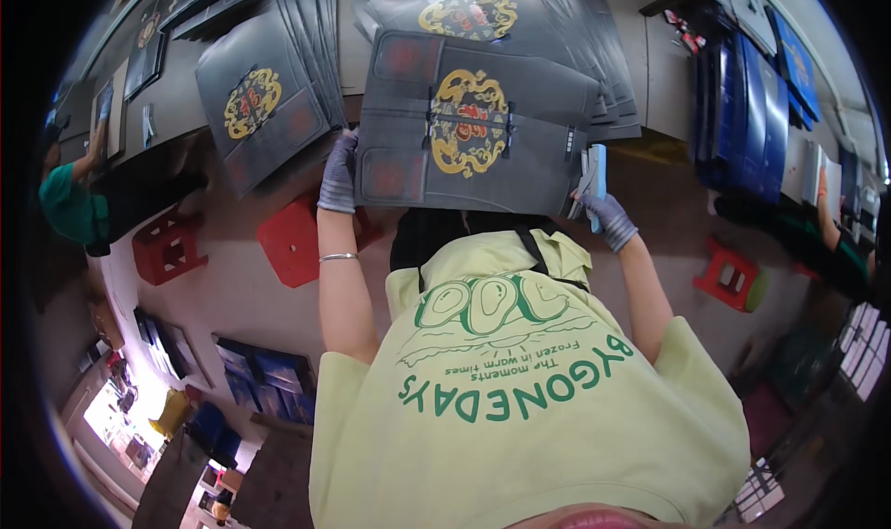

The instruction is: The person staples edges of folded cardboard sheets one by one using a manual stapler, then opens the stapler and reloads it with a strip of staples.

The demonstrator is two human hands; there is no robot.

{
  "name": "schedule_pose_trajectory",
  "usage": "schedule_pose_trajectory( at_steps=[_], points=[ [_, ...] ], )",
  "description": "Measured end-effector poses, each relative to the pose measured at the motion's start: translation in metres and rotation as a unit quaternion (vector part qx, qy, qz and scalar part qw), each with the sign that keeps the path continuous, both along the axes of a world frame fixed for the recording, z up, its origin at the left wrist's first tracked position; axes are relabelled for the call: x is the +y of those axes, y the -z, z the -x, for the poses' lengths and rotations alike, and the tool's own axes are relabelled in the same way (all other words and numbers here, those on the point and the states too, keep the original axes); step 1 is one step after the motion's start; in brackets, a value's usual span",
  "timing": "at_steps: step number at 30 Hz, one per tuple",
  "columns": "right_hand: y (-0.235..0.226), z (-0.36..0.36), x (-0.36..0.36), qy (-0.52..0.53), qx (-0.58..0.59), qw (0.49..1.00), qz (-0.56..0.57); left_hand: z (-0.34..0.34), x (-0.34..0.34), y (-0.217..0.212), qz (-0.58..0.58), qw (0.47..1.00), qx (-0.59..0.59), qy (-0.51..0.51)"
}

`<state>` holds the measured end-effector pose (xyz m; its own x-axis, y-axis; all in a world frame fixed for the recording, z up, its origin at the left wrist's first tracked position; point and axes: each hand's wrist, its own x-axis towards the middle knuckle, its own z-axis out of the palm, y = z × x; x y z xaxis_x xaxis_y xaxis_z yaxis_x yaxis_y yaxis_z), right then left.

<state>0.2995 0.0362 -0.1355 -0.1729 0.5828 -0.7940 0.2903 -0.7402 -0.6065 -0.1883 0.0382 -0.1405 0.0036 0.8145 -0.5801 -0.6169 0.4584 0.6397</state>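
A flat dark-grey cardboard box blank [390,111] with a gold-and-red round emblem lies before me, its near edge over my lap. My left hand [340,172], in a grey-purple glove, grips the blank's left edge with its fingers closed. By its lower right corner, my gloved right hand [608,218] is closed around a long, narrow light-blue and silver hand tool [598,169]. The exact kind of tool cannot be made out. Part of the right fingers is hidden behind it.
Fanned stacks of similar blanks lie at left [251,111] and behind [548,28] on the table. Blue glossy boards [742,121] stand at right. Red stools [290,241] are on the floor. Co-workers are at the far left [70,199] and far right [829,218].
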Motion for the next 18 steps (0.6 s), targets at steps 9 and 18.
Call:
schedule_pose_trajectory(
  at_steps=[9,18],
  points=[
    [-0.031,0.063,0.003,0.157,0.188,0.966,0.084,-0.075,0.014,-0.033,-0.242,0.946,0.187,-0.104],
    [-0.029,0.101,0.016,-0.013,0.173,0.984,-0.048,-0.177,0.009,-0.01,0.069,0.953,0.269,0.121]
  ],
)
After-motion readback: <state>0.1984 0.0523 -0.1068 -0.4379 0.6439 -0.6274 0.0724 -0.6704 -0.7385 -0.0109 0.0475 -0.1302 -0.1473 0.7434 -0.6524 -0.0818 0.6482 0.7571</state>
